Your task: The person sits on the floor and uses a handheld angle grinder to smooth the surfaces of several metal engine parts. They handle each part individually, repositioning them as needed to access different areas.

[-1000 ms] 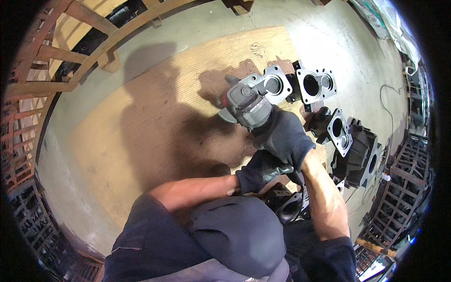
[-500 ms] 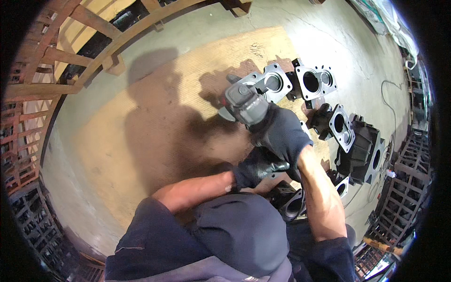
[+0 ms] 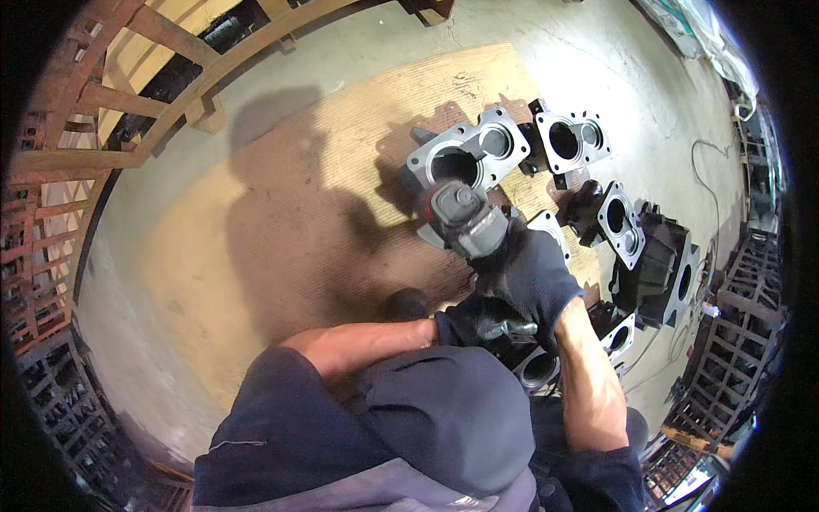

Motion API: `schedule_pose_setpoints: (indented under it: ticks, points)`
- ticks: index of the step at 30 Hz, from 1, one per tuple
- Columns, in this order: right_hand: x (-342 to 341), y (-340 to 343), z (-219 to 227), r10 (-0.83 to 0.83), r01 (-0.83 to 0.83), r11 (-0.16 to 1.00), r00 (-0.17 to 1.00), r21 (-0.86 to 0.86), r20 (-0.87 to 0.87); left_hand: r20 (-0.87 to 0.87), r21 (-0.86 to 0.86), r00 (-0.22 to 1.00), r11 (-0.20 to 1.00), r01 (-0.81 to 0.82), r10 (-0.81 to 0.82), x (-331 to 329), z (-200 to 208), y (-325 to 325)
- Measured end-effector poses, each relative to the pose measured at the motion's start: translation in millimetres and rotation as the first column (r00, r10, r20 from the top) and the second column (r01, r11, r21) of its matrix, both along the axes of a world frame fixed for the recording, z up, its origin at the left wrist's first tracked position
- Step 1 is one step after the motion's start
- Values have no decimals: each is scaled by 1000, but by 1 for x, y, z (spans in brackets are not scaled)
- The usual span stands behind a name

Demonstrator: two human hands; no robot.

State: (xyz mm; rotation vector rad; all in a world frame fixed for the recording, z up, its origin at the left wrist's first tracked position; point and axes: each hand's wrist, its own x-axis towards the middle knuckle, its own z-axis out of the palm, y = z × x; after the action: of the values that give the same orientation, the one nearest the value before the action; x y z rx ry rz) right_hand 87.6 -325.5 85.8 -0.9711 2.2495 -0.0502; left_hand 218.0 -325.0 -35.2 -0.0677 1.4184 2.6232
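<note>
A grey angle grinder [image 3: 465, 215] is held over the near edge of a dark metal casting [image 3: 433, 160] with a bright machined face. That face has two round openings. My right hand [image 3: 527, 266], in a dark glove, is closed around the grinder just behind its head. Close below it, my left hand [image 3: 478, 317], also gloved, is closed at the rear of the tool, its grip partly hidden. Whether the disc touches the casting cannot be seen. Another casting face [image 3: 550, 232] shows partly behind my right hand.
Similar castings stand to the right: one at the far side [image 3: 565, 141], one beyond my right forearm [image 3: 621, 224], and a larger black housing [image 3: 657, 264]. A ribbed tan mat [image 3: 196, 282] lies beneath. Wooden racking [image 3: 77, 162] is on the left, crates [image 3: 742, 316] on the right.
The grinder and both hands have moved toward me and slightly right. The casting's large opening, covered before, now shows beyond the grinder's head.
</note>
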Motion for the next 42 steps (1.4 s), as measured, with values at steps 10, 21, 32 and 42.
schedule_pose_setpoints:
  ticks: [10,21,32,42]
  points:
    - [-22,-55,1,4,-2,998,1000,-67,27,-209,-340,968,918,-205,139,-21,3,-53]
    - [-8,21,16,-220,221,973,975,-59,17,-50,-66,992,992,108,-112,-6,27,1]
    - [0,21,-13,-130,129,991,991,14,25,-150,-99,987,994,40,-55,10,-40,29]
    - [-18,33,22,-246,246,969,969,-17,30,-101,-195,959,950,242,-265,-21,17,3]
